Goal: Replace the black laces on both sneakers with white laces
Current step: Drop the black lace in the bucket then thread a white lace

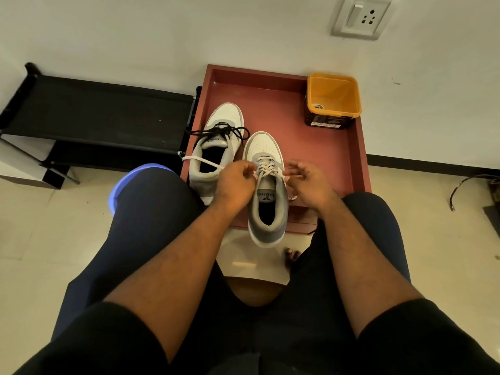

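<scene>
Seated person working over a red-brown tray (359,147) set on the floor against the wall. Two grey-and-white sneakers stand in the tray, toes toward the wall. The right-hand sneaker (266,190) carries a white lace (266,169) crossed through its eyelets; its heel overhangs the near edge of the tray. The left hand (235,182) has its fingers curled and pinches one end of this lace beside the eyelets, the loose tail running away to the left across the opening of the other shoe. The right hand (308,182) is likewise curled and pinches the opposite lace end on the other side of the tongue; a loop of white lace shows beneath it. The left-hand sneaker (216,147) stands just beside the first, farther back, with a black lace (224,131) loosely bunched over its tongue and trailing off both sides. An orange tub (334,96) with a dark label sits in the far right corner of the tray. A black shoe rack (94,115) stands left of the tray, and a wall socket (361,17) is mounted above. A blue stool edge (116,196) shows behind the left knee.
</scene>
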Action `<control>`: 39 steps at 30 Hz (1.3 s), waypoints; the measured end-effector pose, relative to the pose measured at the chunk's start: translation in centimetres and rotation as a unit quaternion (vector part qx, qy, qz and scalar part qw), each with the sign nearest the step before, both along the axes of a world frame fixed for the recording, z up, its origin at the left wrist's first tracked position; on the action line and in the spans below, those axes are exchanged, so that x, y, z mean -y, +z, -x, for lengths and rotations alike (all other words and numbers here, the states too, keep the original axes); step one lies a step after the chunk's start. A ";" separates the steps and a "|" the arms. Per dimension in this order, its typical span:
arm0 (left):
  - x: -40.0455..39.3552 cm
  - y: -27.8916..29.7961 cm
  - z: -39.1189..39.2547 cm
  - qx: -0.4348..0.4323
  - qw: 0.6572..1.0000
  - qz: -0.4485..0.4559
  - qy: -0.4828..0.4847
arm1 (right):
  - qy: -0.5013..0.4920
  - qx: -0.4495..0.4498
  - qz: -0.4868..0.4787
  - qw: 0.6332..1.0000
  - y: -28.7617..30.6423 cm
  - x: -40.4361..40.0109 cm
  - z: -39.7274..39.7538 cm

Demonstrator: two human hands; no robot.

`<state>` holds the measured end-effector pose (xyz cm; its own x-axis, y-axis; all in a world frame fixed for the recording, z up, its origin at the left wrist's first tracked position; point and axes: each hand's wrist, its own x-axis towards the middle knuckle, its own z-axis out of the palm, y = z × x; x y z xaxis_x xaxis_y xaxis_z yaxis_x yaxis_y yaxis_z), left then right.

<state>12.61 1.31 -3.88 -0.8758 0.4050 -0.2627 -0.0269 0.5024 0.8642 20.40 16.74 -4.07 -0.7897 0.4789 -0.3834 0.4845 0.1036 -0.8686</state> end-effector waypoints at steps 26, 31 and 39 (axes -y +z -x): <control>-0.4 -0.3 -0.8 -0.132 0.964 0.210 -0.099 | 0.096 0.016 -0.268 0.958 -1.0 2.8 0.3; 0.2 0.0 -0.4 -0.143 0.961 0.227 -0.063 | 0.057 0.031 -0.287 0.956 -1.3 2.4 0.2; -4.1 3.1 1.4 -0.300 0.840 0.419 -0.169 | 0.106 0.123 -0.409 0.898 -0.2 2.4 3.6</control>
<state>11.24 5.44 -0.81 -0.8249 0.5495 -0.1325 0.5532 0.8330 0.0105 16.80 14.30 -4.23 -0.8357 0.5292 -0.1465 0.5457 0.7704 -0.3296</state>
